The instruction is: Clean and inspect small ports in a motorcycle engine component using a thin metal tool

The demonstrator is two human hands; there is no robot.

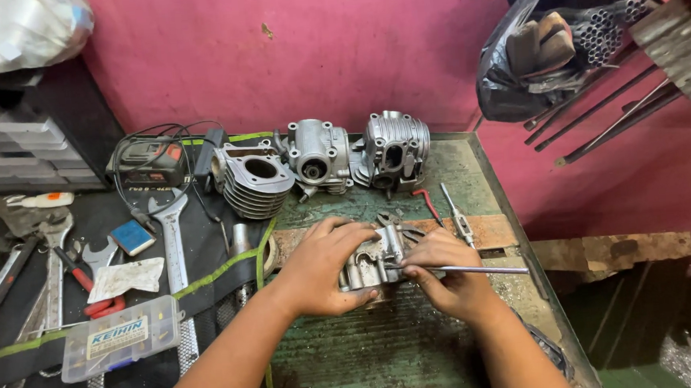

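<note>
My left hand point(322, 266) clasps a small silver engine part point(370, 262) from the left and holds it down on the worn green bench top point(387, 351). My right hand point(447, 280) pinches a thin metal rod tool point(478, 270) whose tip meets the right side of the part. The rod's handle sticks out to the right. Most of the part is hidden under my fingers.
A finned cylinder point(253, 178) and two cylinder heads point(317, 154) point(393, 147) stand at the back. Wrenches point(174, 244), a clear parts box point(121, 337) and a charger point(148, 164) lie on the black mat at left. A red hex key point(426, 203) and tap handle point(456, 213) lie near. Bench edge runs right.
</note>
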